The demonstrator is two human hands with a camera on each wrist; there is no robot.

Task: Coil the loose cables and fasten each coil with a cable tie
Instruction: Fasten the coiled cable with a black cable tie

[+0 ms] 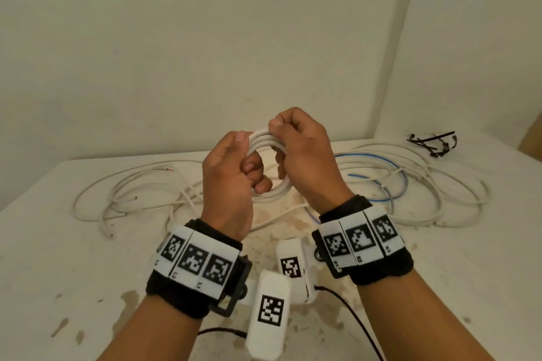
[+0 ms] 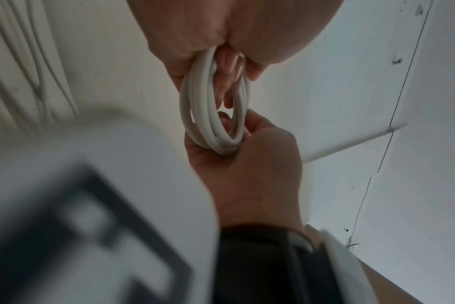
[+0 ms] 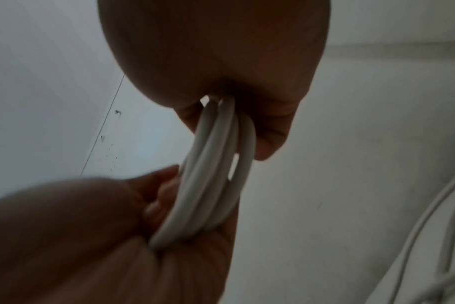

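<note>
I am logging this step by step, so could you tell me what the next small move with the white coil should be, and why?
Probably keep the left hand gripping the white coil and free the right hand to fetch a tie from the black cable ties at the table's far right. Both hands hold the coil, no tie shows on it, and the ties lie apart, untouched.

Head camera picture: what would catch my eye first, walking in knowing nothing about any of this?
Probably the white cable coil, held up mid-picture by the left hand and right hand. Next, the black-and-white patterned wristbands on both wrists. Behind, loose white cables sprawl over the table, with black cable ties at far right.
</note>
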